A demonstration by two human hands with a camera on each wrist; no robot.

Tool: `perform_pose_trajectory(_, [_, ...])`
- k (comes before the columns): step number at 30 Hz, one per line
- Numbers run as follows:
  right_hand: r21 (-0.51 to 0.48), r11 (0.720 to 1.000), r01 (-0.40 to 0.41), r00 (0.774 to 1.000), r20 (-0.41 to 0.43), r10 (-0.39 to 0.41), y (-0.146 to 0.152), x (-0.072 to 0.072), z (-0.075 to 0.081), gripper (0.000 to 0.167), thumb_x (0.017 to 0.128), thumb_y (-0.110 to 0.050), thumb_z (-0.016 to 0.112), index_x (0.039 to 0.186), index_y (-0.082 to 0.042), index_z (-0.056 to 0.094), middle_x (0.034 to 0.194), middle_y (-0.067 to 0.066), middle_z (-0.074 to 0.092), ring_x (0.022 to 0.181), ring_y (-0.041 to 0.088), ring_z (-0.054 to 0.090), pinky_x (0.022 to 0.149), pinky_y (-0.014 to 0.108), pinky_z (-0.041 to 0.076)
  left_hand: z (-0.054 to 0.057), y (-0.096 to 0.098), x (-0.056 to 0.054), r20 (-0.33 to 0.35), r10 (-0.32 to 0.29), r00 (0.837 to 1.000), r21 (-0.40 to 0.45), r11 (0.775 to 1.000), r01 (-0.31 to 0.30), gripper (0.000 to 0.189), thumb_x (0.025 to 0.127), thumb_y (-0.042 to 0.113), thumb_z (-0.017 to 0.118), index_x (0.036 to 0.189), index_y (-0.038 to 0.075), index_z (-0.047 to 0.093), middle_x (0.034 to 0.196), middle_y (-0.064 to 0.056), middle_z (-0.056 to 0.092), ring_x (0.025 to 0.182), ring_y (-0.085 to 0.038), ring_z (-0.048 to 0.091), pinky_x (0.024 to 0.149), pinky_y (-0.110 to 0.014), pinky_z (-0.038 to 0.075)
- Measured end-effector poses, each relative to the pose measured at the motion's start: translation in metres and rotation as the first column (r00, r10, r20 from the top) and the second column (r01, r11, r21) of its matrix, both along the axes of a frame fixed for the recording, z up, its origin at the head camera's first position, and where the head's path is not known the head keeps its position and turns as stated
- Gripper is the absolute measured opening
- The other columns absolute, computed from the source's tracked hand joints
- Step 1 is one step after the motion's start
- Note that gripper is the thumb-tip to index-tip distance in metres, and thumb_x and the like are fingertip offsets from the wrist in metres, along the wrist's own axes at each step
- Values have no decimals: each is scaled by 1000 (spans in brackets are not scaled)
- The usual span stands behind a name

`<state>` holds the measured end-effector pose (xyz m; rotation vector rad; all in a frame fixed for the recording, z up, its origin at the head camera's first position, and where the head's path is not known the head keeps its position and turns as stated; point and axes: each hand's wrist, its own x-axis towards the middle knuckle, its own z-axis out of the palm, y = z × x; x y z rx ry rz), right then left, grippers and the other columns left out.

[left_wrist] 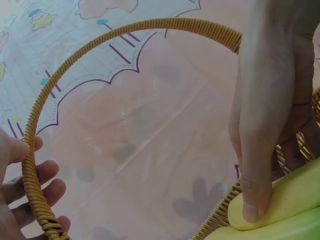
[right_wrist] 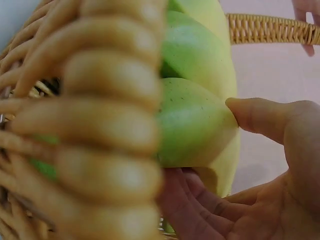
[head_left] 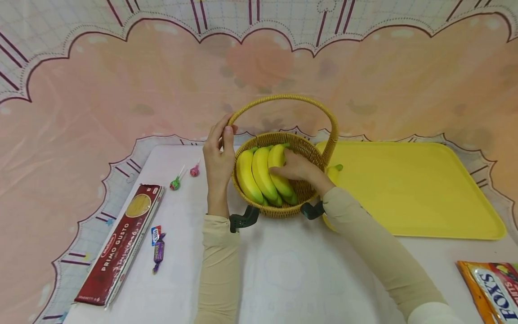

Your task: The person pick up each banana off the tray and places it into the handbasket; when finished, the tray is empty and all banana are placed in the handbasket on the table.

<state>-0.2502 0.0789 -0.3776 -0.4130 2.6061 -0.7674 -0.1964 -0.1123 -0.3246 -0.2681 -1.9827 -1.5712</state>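
Note:
A wicker basket (head_left: pixel 279 212) with a tall hoop handle (head_left: pixel 283 96) stands on the table, holding several yellow bananas (head_left: pixel 263 173) with green tips. My left hand (head_left: pixel 220 157) grips the handle low on its left side; in the left wrist view, thumb and curled fingers (left_wrist: pixel 52 192) close around the woven hoop. Inside the basket, my right hand (head_left: pixel 301 168) holds the rightmost banana (right_wrist: pixel 195 125). Its thumb (right_wrist: pixel 260 117) presses one side while the fingers curl beneath, partly hidden by the fruit and the basket rim.
A yellow tray (head_left: pixel 417 193) lies right of the basket, with another banana (head_left: pixel 333 173) at its left edge, partly covered. To the left are a red spaghetti pack (head_left: pixel 121 247), two lollipops (head_left: pixel 175 183) and small wrapped sweets (head_left: pixel 159 249). An orange Fox's bag (head_left: pixel 491 288) lies front right.

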Motion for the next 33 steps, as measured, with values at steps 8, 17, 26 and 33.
perform_pose_trajectory(8, [-37,999,29,999,20,-29,12,3,-4,97,90,-60,46,150,2,1,148,26,34,134,39,39,110,48,34,1,0,2,27,-9,1000,-6,1000,9,33,100,12,45,129,0,55,110,-23,61,100,-31,60,101,-43,46])
perform_pose_trajectory(17, [-179,979,98,990,-77,-114,33,19,-2,64,94,-42,52,145,-8,33,106,11,56,85,22,53,71,31,44,4,1,3,22,-1,1000,-6,1000,1,33,100,11,45,129,0,55,109,-23,61,100,-30,59,102,-46,45])
perform_pose_trajectory(26, [-374,916,142,956,-188,-225,56,50,-8,39,96,-30,53,130,-11,50,100,8,55,83,22,50,68,32,43,4,1,4,22,-5,1000,-6,1000,6,34,100,11,45,129,-2,55,109,-24,60,101,-31,59,103,-45,44])
perform_pose_trajectory(33, [-444,869,218,899,-255,-356,78,73,-24,28,96,-26,51,118,-9,56,97,7,55,85,20,51,66,28,45,4,1,4,19,-1,1000,-19,1000,1,34,100,11,45,130,-2,54,109,-25,60,101,-33,59,103,-46,44])
